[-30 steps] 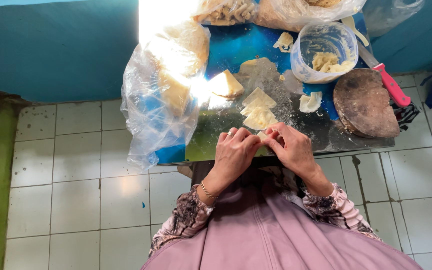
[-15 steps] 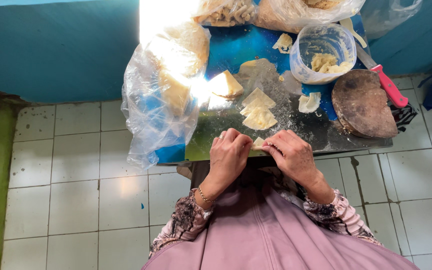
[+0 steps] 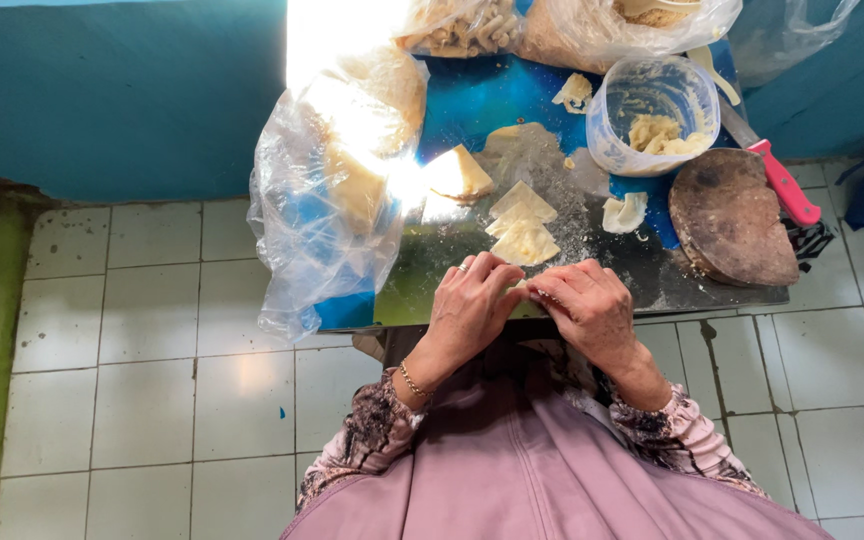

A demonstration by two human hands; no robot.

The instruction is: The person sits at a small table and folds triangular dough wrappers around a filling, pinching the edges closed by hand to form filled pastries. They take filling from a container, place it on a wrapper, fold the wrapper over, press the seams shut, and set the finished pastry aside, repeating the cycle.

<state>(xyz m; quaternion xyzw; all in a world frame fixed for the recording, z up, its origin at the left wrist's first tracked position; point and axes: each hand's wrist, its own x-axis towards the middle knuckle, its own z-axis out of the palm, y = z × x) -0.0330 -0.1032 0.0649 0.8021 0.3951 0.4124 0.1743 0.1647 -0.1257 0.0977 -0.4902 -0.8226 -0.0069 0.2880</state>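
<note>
Both hands have slid toward the tabletop (image 3: 712, 292) edge; left hand (image 3: 467, 310) and right hand (image 3: 592, 308) fingers (image 3: 552, 285) pinch a thin, soft, tearable dough wrapper (image 3: 522, 287) by its edges.

pink-handled knife (image 3: 790, 188) beside round wooden board (image 3: 732, 217)

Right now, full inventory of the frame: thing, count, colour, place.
folded dough pieces: about three, pale yellow, stacked mid-table, just beyond the hands
dough piece being folded: one, pale, mostly hidden between both hands
plastic tub: one, clear, with filling, far right of table
knife: one, pink handle, right of the tub
wooden board: one, round, dark brown, right table edge
plastic bags: several, clear, left and far edge
table: one, blue top
floor tiles: white, under table
left hand: ring and bracelet, on the dough
right hand: on the dough
</note>
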